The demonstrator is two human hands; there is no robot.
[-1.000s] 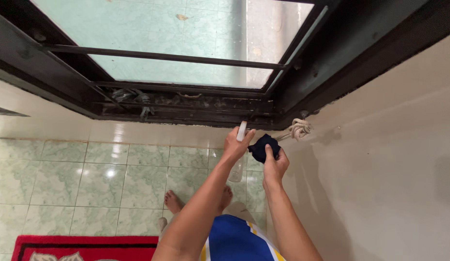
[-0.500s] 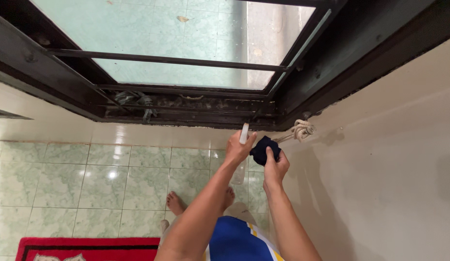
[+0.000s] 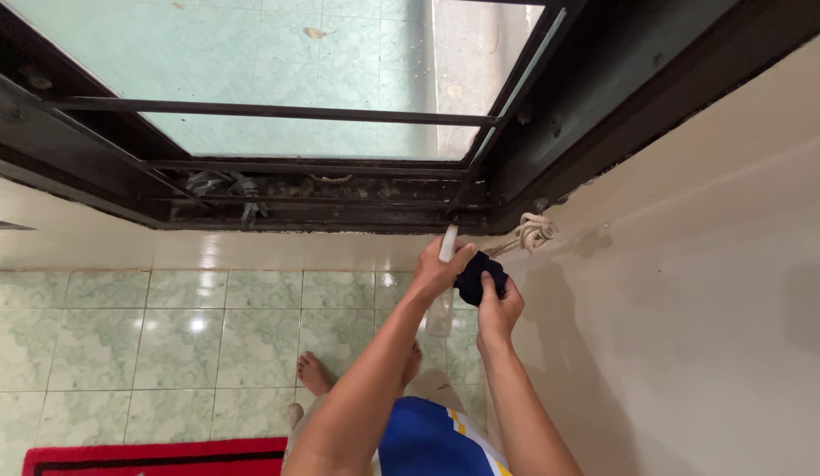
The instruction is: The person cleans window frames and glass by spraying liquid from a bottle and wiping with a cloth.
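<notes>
I am looking down a cream wall (image 3: 692,291) to a green tiled floor (image 3: 163,326), with a dark window frame (image 3: 339,211) just above my hands. My left hand (image 3: 438,269) is closed around the neck of a clear spray bottle (image 3: 441,308), whose white nozzle (image 3: 448,242) sticks up past my fingers while its body hangs below the palm; I cannot tell what, if anything, is in it. Touching that hand on its right, my right hand (image 3: 498,304) pinches a dark blue cloth (image 3: 478,275) bunched between thumb and fingers. Just beyond the cloth, a knotted pale rope (image 3: 533,232) hangs at the frame's corner against the wall. The frame's bottom track (image 3: 278,187), above and to the left of my hands, holds grime and debris. Below my arms are my bare feet (image 3: 315,372) and, further left, a red rug (image 3: 154,457).
</notes>
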